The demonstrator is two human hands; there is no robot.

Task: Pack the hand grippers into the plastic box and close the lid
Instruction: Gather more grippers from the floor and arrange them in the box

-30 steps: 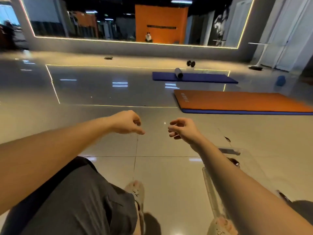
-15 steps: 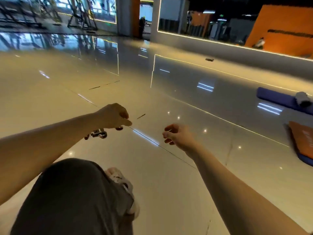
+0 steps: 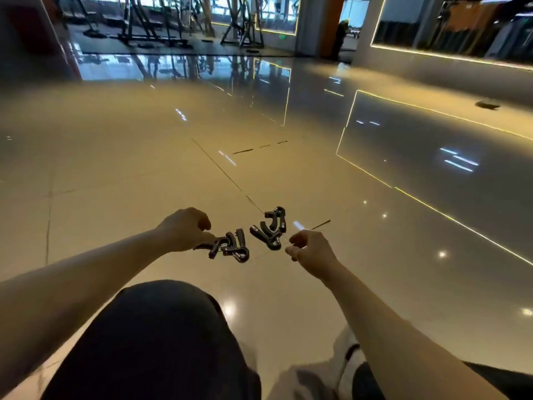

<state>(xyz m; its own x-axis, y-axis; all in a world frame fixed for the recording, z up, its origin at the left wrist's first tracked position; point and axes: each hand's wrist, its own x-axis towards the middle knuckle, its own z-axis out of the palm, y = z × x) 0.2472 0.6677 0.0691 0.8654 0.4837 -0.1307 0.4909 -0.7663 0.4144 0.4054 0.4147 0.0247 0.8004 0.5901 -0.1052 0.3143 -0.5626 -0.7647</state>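
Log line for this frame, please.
left hand at left grippers, grip unclear | right hand empty beside right grippers | box unseen

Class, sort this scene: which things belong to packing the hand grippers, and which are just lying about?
Job: left gripper pile, right gripper pile, left hand, right hand.
Lying about: small dark object, gym machines.

A glossy beige tiled floor (image 3: 144, 168) reflects ceiling lights. Far beyond the left hand (image 3: 184, 229) stand dark gym machines (image 3: 161, 21), blurred. Far beyond the right hand (image 3: 313, 252) runs a wall with a mirror panel (image 3: 450, 27) edged by a lit strip. A small dark flat object (image 3: 486, 105) lies on the floor before it. Below the left hand, close to the camera, is a knee in dark trousers (image 3: 161, 342). Below the right hand is a pale shoe (image 3: 343, 359).
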